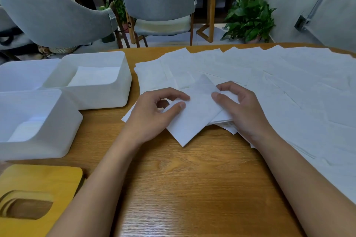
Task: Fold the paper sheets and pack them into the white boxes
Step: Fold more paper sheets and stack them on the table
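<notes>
A thin white paper sheet point(194, 117), partly folded, is pinched by the left grip point(154, 115) and the right grip point(242, 111) at the wooden desk's point(192, 183) middle. Folded stacks are seen in two white plastic boxes point(107, 96) at the left. Many flat loose sheets point(289, 82) are left unfolded, so most work is judged outstanding.

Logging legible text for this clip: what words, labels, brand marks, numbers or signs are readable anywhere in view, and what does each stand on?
No text can be read anywhere in this view.
The white folded paper sheet, gripped by the left hand and the right hand, is blank.
The loose white paper sheets spread on the table show only creases.
The white plastic boxes and the yellow wooden lid bear no markings.
</notes>
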Demonstrator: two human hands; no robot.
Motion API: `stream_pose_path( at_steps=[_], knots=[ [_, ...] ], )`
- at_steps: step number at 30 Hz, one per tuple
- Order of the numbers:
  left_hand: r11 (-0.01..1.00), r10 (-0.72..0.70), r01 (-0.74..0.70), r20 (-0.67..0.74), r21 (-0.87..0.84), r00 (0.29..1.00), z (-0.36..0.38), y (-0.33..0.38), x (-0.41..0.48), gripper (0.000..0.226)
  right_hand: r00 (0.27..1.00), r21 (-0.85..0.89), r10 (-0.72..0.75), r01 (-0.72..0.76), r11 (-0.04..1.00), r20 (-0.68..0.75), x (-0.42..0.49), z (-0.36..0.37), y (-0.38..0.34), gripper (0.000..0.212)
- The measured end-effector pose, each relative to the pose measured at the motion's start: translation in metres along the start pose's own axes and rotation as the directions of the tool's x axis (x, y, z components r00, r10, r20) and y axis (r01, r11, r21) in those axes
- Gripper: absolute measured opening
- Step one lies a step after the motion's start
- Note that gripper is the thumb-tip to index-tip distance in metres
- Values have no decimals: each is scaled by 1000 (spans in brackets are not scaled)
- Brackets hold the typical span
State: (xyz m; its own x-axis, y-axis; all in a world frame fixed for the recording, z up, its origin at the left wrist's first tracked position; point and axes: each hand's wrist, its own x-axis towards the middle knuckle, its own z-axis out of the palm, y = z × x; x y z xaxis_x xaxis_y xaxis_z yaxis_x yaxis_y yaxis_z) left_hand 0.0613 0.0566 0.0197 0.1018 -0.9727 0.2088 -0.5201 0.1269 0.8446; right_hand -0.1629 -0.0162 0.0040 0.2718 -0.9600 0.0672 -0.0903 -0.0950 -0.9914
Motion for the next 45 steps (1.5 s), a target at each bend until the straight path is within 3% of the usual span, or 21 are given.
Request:
stream_pose_path(
  at_steps=[6,9,14,20,24,28,33,36,41,45],
  knots=[
    [999,22,-24,-114,-21,993,1,-5,2,18,997,-25,-4,6,1000,73,-1,-1,0,7],
    [995,16,-29,-135,-92,991,-2,-5,3,23,994,-29,-32,35,999,107,-2,0,-1,25],
    [987,-26,12,-85,-159,996,2,-1,1,26,971,-180,-112,152,972,212,-5,2,-2,63],
    [987,-11,-3,-87,-161,996,8,2,-1,27,966,-266,-107,170,949,235,-7,3,-4,74],
    [988,-10,-6,-103,-156,995,11,2,-1,27,964,-278,-121,186,942,235,-9,5,-5,75],
    [999,20,-27,-153,-45,988,12,-2,0,31,964,-280,-161,217,935,211,-8,5,-4,77],
    [964,89,-63,-90,257,992,11,-14,2,55,976,-275,-206,219,936,75,-4,-3,-3,46],
    [925,67,-55,-18,377,998,11,-20,1,62,985,-206,-151,165,964,85,1,-6,4,37],
    [886,31,-9,-40,463,999,7,-21,1,61,987,-283,-115,143,949,111,1,-8,5,42],
    [886,56,-14,-76,463,995,5,-21,1,48,987,-252,-123,146,957,105,2,-9,4,39]
  ],
)
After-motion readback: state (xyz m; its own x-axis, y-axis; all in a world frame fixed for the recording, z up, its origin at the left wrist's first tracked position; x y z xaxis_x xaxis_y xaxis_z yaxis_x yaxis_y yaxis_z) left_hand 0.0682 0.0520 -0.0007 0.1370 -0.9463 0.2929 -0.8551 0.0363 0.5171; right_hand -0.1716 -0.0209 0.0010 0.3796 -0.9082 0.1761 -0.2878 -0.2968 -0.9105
